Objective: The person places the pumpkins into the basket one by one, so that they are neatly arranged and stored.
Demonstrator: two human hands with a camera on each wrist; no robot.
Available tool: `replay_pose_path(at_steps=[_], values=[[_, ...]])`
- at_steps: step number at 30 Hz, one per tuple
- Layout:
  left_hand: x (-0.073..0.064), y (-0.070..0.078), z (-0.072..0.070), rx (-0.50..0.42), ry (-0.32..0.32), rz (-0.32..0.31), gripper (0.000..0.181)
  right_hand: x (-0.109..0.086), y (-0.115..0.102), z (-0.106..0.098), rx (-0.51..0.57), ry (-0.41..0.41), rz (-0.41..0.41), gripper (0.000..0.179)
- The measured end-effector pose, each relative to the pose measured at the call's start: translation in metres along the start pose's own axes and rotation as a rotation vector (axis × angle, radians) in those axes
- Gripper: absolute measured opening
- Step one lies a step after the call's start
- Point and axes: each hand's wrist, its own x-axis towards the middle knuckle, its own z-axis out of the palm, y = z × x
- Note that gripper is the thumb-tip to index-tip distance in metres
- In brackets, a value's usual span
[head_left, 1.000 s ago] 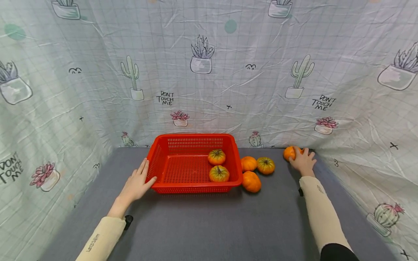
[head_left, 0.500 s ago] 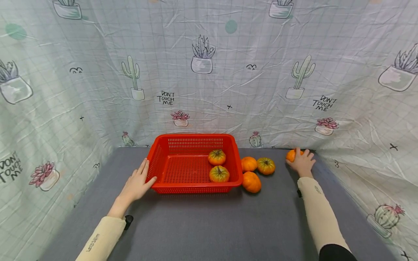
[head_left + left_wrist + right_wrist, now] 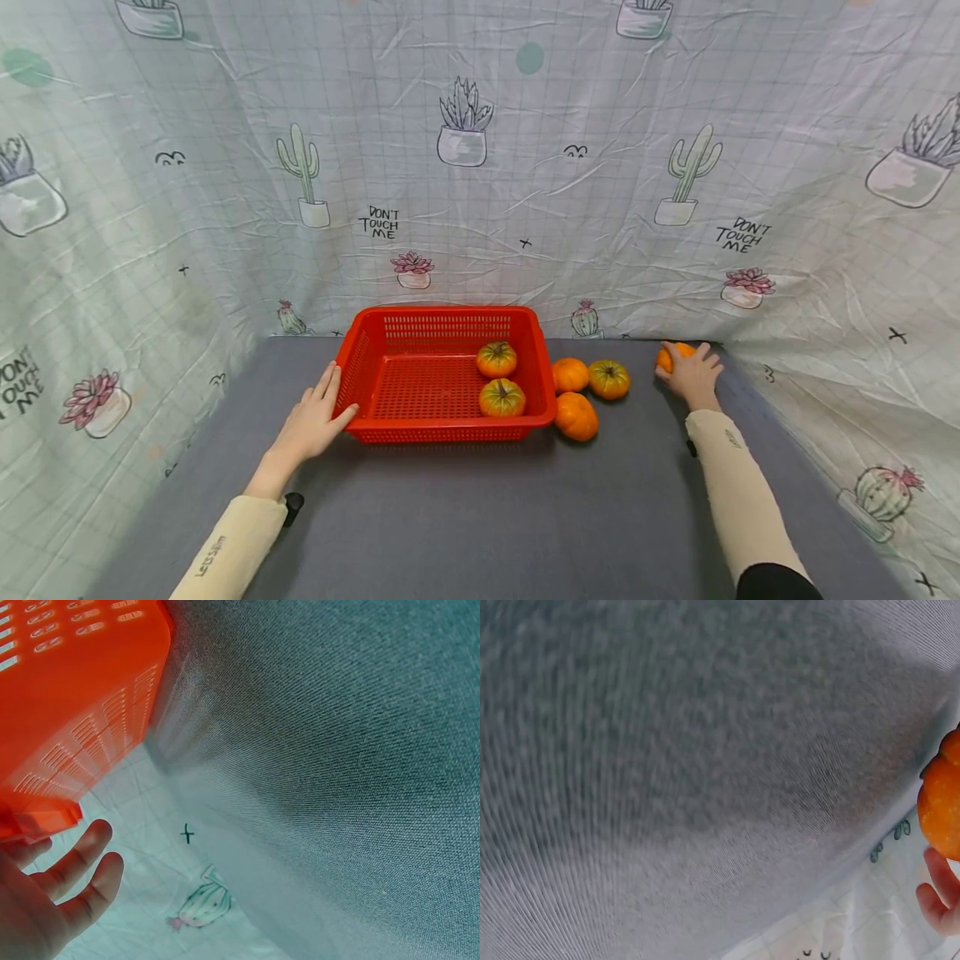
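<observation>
Your right hand [image 3: 693, 379] is over at the back right corner, and there it is, fingers and thumb spread round an orange pumpkin [image 3: 941, 806], gripping it close to the patterned curtain [image 3: 525, 192]! Across the grey table [image 3: 465, 517], your left hand [image 3: 309, 425] has its fingers extended and relaxed, resting against the left side of the red basket [image 3: 442, 424], thumb by the near corner. Inside that basket, on its right side, sit two greenish-orange pumpkins [image 3: 502, 398], one behind the other. Just outside the right wall you've got three more: a rear orange one [image 3: 570, 375], a greenish one [image 3: 609, 380] beside it, and a front orange one [image 3: 576, 417] nearer you, all well apart from your right hand
</observation>
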Motion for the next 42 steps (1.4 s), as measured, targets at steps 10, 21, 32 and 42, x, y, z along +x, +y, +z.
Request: replay_pose_path(at_steps=[10, 21, 32, 42], values=[[-0.001, -0.001, 0.0, -0.006, -0.012, -0.009, 0.076, -0.003, -0.007, -0.019, -0.023, -0.041, -0.125, 0.056], [-0.002, 0.0, 0.0, -0.01, -0.008, -0.002, 0.075, -0.016, -0.033, -0.036, 0.008, -0.007, -0.23, 0.059], [0.0, 0.0, 0.0, -0.003, 0.003, 0.007, 0.075, -0.027, -0.064, -0.04, 0.0, 0.094, -0.366, 0.06], [0.001, -0.001, 0.0, 0.0, -0.003, 0.005, 0.076, -0.044, -0.093, -0.048, 0.016, 0.24, -0.582, 0.073]])
